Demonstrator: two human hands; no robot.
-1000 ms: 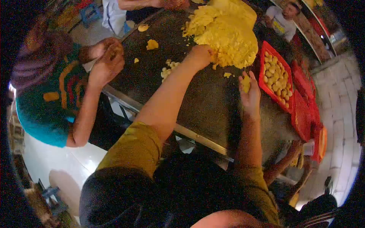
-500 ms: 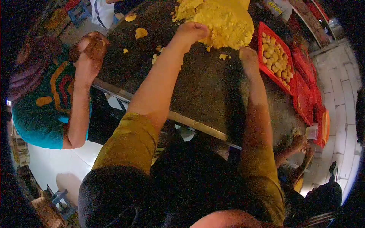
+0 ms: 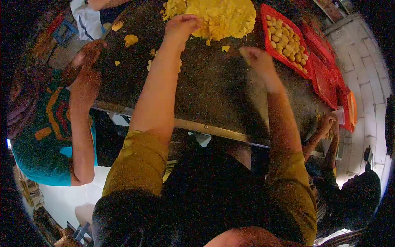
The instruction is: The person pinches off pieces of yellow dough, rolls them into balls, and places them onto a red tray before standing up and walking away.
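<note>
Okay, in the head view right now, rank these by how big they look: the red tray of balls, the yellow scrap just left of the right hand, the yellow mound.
1. Yellow mound, though the top edge cuts it off
2. Red tray of balls
3. Yellow scrap

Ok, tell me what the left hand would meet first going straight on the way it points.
Most likely the large yellow mass, just ahead of the left hand; whether they already touch is unclear from this view.
</note>
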